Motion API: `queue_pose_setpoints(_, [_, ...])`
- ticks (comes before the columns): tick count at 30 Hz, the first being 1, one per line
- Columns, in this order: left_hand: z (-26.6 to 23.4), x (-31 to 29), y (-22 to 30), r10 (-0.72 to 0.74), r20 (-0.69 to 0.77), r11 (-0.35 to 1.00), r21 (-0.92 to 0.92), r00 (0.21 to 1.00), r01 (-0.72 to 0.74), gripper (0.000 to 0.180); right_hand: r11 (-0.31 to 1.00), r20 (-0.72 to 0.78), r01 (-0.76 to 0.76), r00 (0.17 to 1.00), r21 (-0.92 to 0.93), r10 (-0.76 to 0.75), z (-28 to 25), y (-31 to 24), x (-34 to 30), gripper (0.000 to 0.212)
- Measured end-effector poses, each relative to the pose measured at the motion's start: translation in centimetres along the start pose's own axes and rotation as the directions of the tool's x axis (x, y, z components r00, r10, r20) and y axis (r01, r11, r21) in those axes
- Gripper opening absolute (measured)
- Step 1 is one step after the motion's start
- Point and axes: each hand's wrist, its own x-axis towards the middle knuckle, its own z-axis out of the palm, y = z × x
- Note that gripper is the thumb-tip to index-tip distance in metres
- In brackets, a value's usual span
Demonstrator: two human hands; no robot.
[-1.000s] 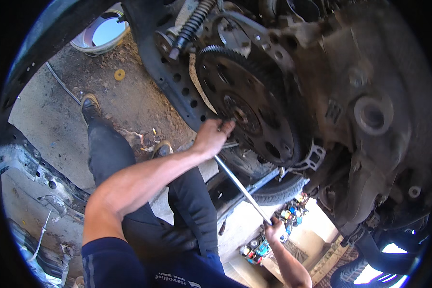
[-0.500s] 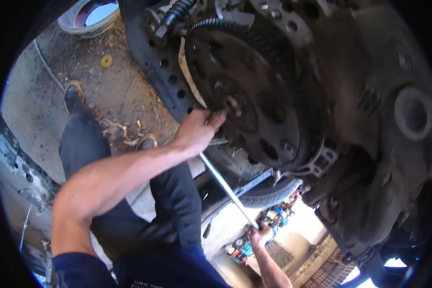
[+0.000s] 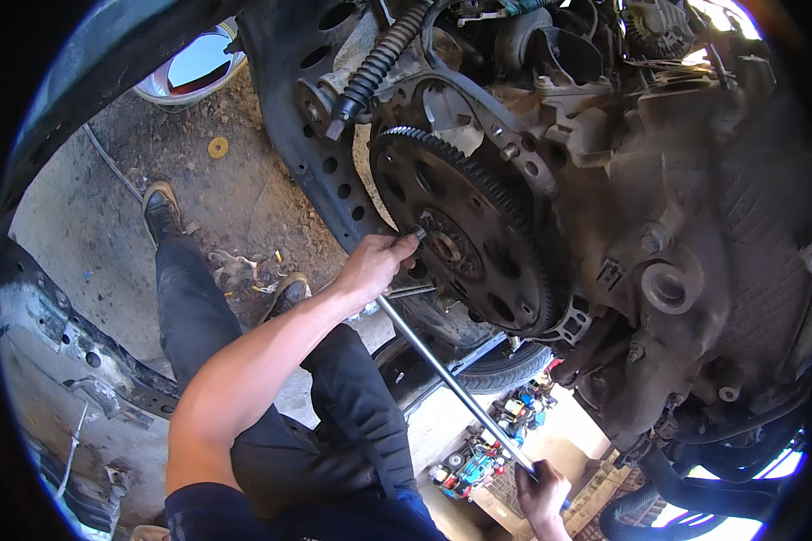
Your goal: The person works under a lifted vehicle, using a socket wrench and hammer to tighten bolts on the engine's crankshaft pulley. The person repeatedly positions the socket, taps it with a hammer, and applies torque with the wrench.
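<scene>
A dark toothed flywheel (image 3: 465, 203) with a ring of bolts about its hub is mounted on an engine. My left hand (image 3: 379, 266) is closed round the head end of a long silver breaker bar (image 3: 442, 374), its thumb and fingers pressed close to the hub bolts. The fingers hide the head of the bar, so I cannot tell whether it sits on a bolt. Lower right, my right hand (image 3: 543, 491) is wrapped round the bar's other end. The bar slants down to the right between both hands.
The engine block (image 3: 659, 207) fills the right side. A dark perforated frame rail (image 3: 334, 176) and a shock-like spring (image 3: 379, 68) stand beside the flywheel. A tub of dark liquid (image 3: 194, 72), a yellow ring (image 3: 217, 147) and a tyre (image 3: 505, 368) are farther off.
My view has shifted back, showing more of the engine. My right hand and its end of the bar appear lower and farther right. My left hand stays by the hub.
</scene>
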Motion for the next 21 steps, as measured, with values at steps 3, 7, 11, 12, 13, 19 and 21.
queue_pose_setpoints(3, [0.3, 0.4, 1.3, -0.101, 0.081, 0.984, -0.138, 0.992, 0.112, 0.041, 0.997, -0.01, 0.021, 1.0, -0.072, -0.022, -5.6, -3.8, -1.1, 0.026])
queue_pose_setpoints(7, [0.1, 0.7, 2.0, -0.188, 0.191, 0.93, -0.28, 0.963, 0.238, 0.04, 0.976, 0.079, 0.213, 0.975, -0.052, -0.208, -9.7, -4.4, -2.2, 0.018])
queue_pose_setpoints(11, [0.1, 1.0, 1.5, -0.138, 0.149, 0.965, -0.202, 0.979, 0.167, 0.046, 0.979, 0.339, -0.047, 0.934, -0.199, 0.114, -7.3, -1.0, -1.0, 0.034])
queue_pose_setpoints(12, [0.2, 1.1, 1.3, -0.129, 0.129, 0.972, -0.182, 0.983, 0.151, 0.047, 0.98, 0.281, -0.094, 0.949, -0.174, 0.141, -4.5, -0.4, -0.4, 0.038])
queue_pose_setpoints(13, [0.3, 1.1, 1.2, -0.116, 0.106, 0.978, -0.158, 0.987, 0.132, 0.047, 0.974, 0.217, -0.103, 0.965, -0.204, 0.148, -1.4, 0.0, 0.7, 0.036])
queue_pose_setpoints(19, [0.8, 1.1, 1.4, -0.079, 0.032, 0.995, -0.058, 0.996, 0.081, 0.044, 0.944, 0.312, -0.323, 0.891, -0.074, 0.329, 1.8, 2.7, -0.5, 0.023])
queue_pose_setpoints(21, [0.9, 1.1, 1.5, -0.11, 0.017, 0.99, -0.092, 0.994, 0.111, 0.044, 0.946, 0.304, -0.324, 0.904, 0.028, 0.301, 1.7, 3.0, -0.5, 0.022])
